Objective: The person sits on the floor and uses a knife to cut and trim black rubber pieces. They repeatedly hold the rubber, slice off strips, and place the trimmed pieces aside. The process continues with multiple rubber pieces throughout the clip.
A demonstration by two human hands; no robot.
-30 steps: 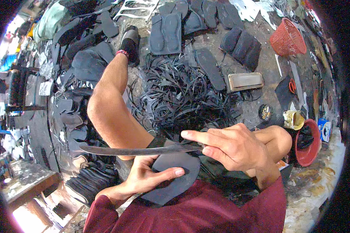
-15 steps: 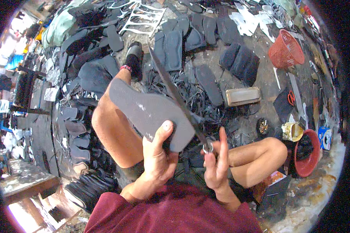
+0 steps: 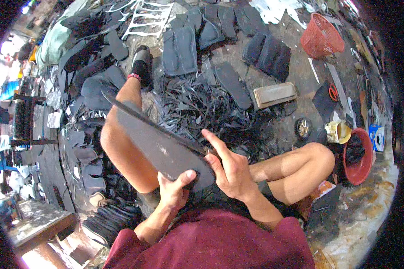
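Observation:
My left hand (image 3: pixel 175 190) grips a grey shoe sole (image 3: pixel 164 145) near its heel end, the thumb lying on top. The sole slants away to the upper left, over my bent left leg. My right hand (image 3: pixel 232 172) is closed round the handle end of a long, dark knife (image 3: pixel 137 113), index finger stretched out forward. The blade lies along the far edge of the sole and its tip reaches past the sole's far end. The handle itself is mostly hidden by my fingers.
Black trimmings (image 3: pixel 191 105) lie heaped beyond my hands. A pale block (image 3: pixel 275 95), dark soles (image 3: pixel 232 85) and padded black pieces (image 3: pixel 179 51) lie around it. At right are a red basket (image 3: pixel 321 38), a red basin (image 3: pixel 368 157) and orange-handled scissors (image 3: pixel 333 92). A wooden bench (image 3: pixel 40 224) stands at left.
The knife has swung to the left and down, from standing up across the sole to lying along its far edge. My right hand has moved up and inward; the sole has tipped and shifted left.

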